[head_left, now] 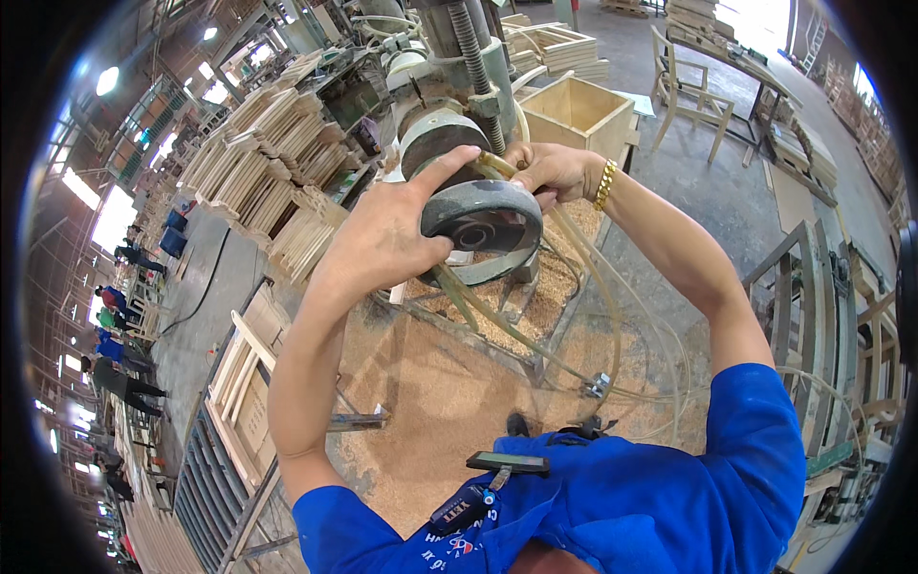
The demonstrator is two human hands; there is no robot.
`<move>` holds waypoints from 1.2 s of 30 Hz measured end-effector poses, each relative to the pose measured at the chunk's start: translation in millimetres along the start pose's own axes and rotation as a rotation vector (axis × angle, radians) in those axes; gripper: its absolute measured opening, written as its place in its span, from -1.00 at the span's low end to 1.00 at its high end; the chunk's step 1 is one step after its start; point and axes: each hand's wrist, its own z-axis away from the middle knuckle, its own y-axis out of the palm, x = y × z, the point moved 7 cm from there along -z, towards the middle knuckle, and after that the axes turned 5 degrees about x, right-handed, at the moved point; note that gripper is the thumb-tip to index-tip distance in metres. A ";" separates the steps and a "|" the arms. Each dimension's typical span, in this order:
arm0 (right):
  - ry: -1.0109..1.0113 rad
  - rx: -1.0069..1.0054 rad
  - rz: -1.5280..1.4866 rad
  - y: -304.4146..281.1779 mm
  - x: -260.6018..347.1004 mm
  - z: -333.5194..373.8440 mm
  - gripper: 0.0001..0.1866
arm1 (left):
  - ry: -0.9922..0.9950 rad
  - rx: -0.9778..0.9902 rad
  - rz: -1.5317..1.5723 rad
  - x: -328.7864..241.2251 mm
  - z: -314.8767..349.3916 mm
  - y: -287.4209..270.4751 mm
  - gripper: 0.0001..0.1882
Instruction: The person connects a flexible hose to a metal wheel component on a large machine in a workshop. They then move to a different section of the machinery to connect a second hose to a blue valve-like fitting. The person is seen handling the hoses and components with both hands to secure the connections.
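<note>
Woodshop floor, grey concrete with a thick tan sawdust patch (449,383) under the machine. Stacks of pale slatted wooden frames (277,153) at left, open plywood box (579,110) behind the machine, bare wooden chair frame (688,91) further back right.

Left hand (382,239) grips the round grey metal wheel housing (483,222) from its left side: fingers curled round the rim, index finger stretched out along the top edge. Housing has a smooth rim and a dark centre hub, and hangs below a ribbed grey hose (470,48).

Right hand (550,172), gold bracelet at wrist, sits at the housing's upper right edge, fingertips pressed together pinching a translucent yellowish plastic tube (497,165). More of the same tubing (535,349) loops down over the sawdust.

Tight around the housing; open floor to the right.
</note>
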 end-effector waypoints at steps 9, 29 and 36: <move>-0.253 -0.497 0.232 6.7 12.4 19.6 -0.71 | -0.008 0.040 0.023 2.4 0.3 0.7 -0.16; 0.011 -0.610 1.022 61.7 56.2 43.5 -0.55 | -0.007 0.074 0.075 6.5 -5.2 5.5 -0.20; -0.105 -0.688 1.236 72.4 62.7 32.4 -0.41 | -0.002 0.080 0.100 1.9 -5.1 4.3 -0.20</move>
